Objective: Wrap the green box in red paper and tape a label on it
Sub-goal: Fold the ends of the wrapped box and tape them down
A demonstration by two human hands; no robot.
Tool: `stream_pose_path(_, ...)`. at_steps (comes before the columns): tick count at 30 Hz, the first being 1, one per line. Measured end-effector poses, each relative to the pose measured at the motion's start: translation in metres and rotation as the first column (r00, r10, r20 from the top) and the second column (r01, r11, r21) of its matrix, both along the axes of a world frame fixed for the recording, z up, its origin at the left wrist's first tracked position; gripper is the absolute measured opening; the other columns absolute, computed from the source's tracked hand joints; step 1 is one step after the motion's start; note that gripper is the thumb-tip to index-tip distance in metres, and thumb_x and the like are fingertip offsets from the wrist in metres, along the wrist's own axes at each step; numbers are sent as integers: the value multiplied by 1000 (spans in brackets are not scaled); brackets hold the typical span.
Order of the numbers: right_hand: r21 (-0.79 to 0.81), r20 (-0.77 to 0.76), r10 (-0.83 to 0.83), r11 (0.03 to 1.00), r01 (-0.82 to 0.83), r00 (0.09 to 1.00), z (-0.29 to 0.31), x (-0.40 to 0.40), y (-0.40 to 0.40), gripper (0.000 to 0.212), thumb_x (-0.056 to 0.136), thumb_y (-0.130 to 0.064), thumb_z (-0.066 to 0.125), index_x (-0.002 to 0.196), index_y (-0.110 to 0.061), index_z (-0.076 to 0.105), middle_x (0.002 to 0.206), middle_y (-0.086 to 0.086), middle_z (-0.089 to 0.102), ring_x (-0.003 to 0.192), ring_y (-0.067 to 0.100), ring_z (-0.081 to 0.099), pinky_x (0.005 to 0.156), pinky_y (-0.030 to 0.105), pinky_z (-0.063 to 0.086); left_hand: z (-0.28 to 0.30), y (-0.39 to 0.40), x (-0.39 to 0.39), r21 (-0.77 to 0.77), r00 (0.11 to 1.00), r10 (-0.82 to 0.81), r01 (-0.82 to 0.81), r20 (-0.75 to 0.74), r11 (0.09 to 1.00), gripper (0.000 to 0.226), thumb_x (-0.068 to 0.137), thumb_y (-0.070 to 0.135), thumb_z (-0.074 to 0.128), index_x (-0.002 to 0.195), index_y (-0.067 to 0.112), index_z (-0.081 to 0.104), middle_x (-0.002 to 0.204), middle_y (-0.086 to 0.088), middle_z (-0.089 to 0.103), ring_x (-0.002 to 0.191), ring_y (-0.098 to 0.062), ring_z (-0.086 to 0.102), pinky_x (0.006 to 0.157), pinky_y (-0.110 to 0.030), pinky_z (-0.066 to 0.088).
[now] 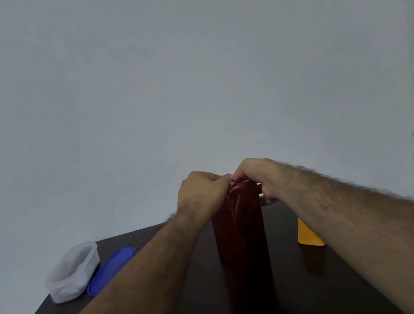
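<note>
Plain room: dark table, bare grey wall, plastic tub.

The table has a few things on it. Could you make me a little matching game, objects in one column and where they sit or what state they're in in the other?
Things:
1. red-wrapped box
2. clear plastic container
3. blue lid
4. yellow object

Places or states:
A. lying flat, just right of the open tub
B. standing upright in the middle, its top pinched by both hands
C. at the table's left edge, uncovered
D. partly hidden behind the right forearm

Pairs: 1-B, 2-C, 3-A, 4-D
</note>
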State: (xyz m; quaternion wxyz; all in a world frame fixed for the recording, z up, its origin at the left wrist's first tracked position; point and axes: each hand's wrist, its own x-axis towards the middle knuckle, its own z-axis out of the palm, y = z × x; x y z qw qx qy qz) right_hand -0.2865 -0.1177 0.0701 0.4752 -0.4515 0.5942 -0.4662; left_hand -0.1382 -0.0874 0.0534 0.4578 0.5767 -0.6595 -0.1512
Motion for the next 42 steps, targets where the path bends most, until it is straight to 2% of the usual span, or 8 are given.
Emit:
stream_pose_path(6, 7, 64, -46, 999, 46, 997, -1, 8, 6, 25, 74, -8, 72, 98, -12, 80, 81, 0, 76, 61, 19, 69, 64, 29, 55, 10, 0, -3, -20, 998, 68, -68, -10, 997, 20, 80, 15, 68, 80, 25, 86, 81, 8, 80, 82, -11, 73, 73, -29, 64)
stream_pose_path(17, -39, 194, 40, 999, -33, 980, -9, -14, 13, 24, 93, -31, 78, 98, -9, 69, 84, 2, 65, 69, 19, 67, 74, 39, 65, 7, -8, 21, 67, 934, -251, 276, -253, 959, 9, 85, 15, 85, 85, 24, 85, 86, 11, 81, 83, 2, 75, 71, -12, 54)
stream_pose_path(21, -83, 193, 34, 996, -19, 981, -10, -31, 14, 32, 92, -38, 80, 97, -9, 68, 89, 5, 64, 74, 21, 67, 66, 36, 64, 9, -11, 20, 71, 952, -239, 256, -193, 964, 7, 84, 21, 86, 91, 22, 87, 90, 10, 82, 95, -8, 75, 88, -27, 59)
stream_pose_path(26, -21, 63, 135, 991, -134, 989, 1, -29, 24, 26, 88, -27, 85, 101, -10, 71, 78, 2, 66, 69, 15, 66, 69, 34, 65, 8, -14, 23, 68, 961, -234, 246, -150, 967, 9, 84, 25, 86, 93, 23, 87, 91, 9, 82, 98, -10, 75, 91, -31, 60)
stream_pose_path(29, 31, 12, 209, 977, -209, 978, 1, -22, 29, 24, 86, -24, 87, 104, -12, 74, 74, 0, 64, 64, 13, 64, 62, 31, 63, 8, -13, 26, 78, 940, -289, 307, -180, 949, 5, 87, 18, 84, 91, 20, 86, 87, 14, 81, 93, 0, 75, 82, -17, 58)
stream_pose_path(32, 54, 39, 227, 972, -228, 973, -2, -22, 34, 16, 88, -22, 85, 97, -16, 73, 80, 1, 62, 67, 14, 64, 66, 34, 65, 6, -14, 26, 77, 922, -324, 346, -210, 935, 10, 87, 12, 83, 87, 22, 83, 82, 19, 79, 81, 11, 72, 65, -5, 50)
stream_pose_path(39, 85, 131, 311, 942, -324, 941, -2, -37, 45, 28, 86, 0, 81, 112, -5, 72, 97, 8, 68, 87, 21, 69, 83, 46, 64, 0, -19, 21, 50, 929, -272, 293, -250, 955, 7, 86, 18, 85, 92, 21, 85, 92, 9, 82, 87, 1, 74, 68, -11, 52)
stream_pose_path(42, -56, -155, 266, 959, -277, 951, -4, -40, 46, 45, 78, 12, 80, 116, -11, 69, 111, 7, 69, 99, 21, 69, 87, 45, 64, -1, -19, 21, 50, 931, -267, 288, -248, 956, 12, 86, 21, 86, 98, 20, 86, 93, 11, 81, 92, -1, 74, 71, -13, 52)
